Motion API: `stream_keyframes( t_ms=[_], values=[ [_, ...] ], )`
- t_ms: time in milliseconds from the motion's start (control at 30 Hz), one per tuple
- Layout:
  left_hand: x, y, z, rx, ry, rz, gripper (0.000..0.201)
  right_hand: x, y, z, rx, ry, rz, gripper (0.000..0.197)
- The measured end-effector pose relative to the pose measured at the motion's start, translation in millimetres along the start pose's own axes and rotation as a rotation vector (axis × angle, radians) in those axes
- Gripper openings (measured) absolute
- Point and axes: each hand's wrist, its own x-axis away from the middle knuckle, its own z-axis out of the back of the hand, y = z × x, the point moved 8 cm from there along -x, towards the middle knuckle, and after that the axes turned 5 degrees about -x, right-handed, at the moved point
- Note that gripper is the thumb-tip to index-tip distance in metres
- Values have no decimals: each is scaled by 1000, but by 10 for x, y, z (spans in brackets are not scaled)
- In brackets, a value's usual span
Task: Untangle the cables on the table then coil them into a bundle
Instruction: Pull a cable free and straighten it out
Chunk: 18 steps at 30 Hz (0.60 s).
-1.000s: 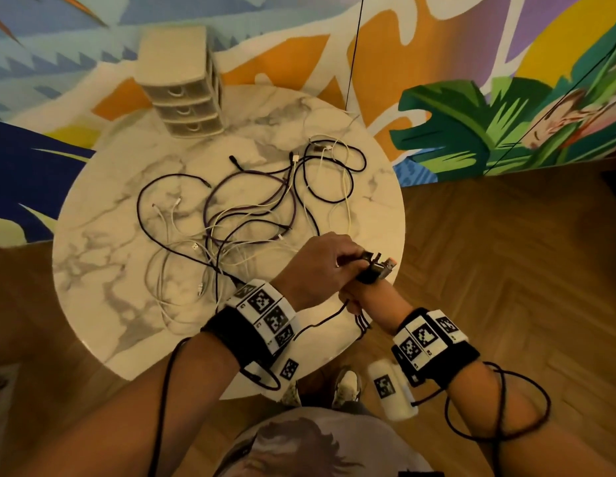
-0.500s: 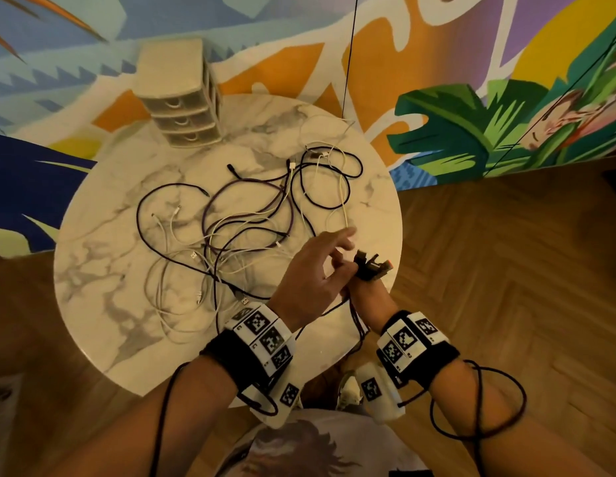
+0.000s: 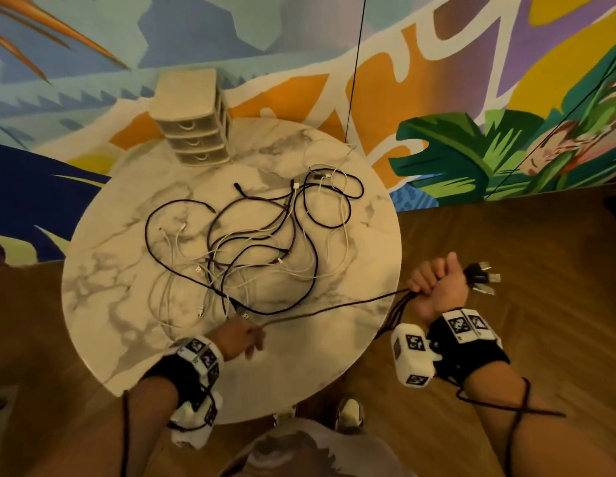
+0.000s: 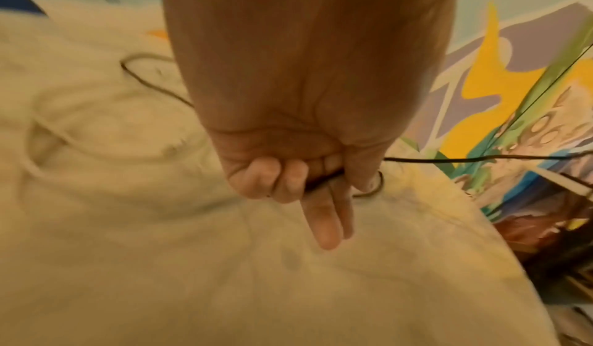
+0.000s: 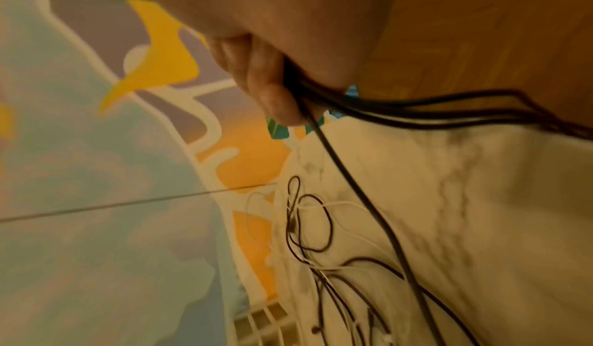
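Black cable (image 3: 334, 306) pinched by both hands' curled fingers (image 4: 290, 179).

The left wrist view was smeared by blur, the table (image 4: 128, 262) reduced to pale streaks. The right hand (image 5: 273, 21) was cropped at twelve o'clock. Individual strands within the cable tangle (image 3: 251, 249) could not be separated.

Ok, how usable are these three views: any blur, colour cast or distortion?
Head view: sharp, warm dim light, wide-angle bend at the table rim. Left wrist: table blurred, left hand and cable clear. Right wrist: smeared throughout, right hand soft, cables readable.
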Motion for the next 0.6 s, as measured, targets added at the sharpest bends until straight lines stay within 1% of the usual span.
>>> stream_keyframes(
  t_ms=[67,100,133,200,267,300,333,367,400,467,533,600],
  values=[
    [36,-59,319,-16,98,71,36,1,-145,14,7,56,87,58],
    [76,6,506,-61,171,105,35,33,-148,-66,41,49,117,56],
    [134,174,707,-144,273,128,36,99,-137,-190,95,18,138,55],
    [353,697,1032,-351,491,157,41,309,7,-510,317,-94,144,53],
    [604,1228,1118,-457,573,169,39,637,269,-807,640,-282,95,53],
    [722,1469,1089,-524,596,147,35,813,436,-910,795,-409,50,54],
    [800,1700,1026,-597,611,98,30,984,586,-979,903,-532,1,53],
    [850,1877,931,-656,612,45,27,1081,689,-992,960,-599,-38,51],
    [870,1970,813,-681,601,-4,24,1109,738,-967,969,-600,-69,49],
    [863,1988,609,-652,584,-67,22,1010,745,-885,901,-520,-115,43],
    [773,1877,452,-585,576,-137,24,880,715,-841,860,-467,-105,40],
    [593,1589,295,-411,507,-164,25,801,689,-808,871,-438,-70,41]
  ],
)
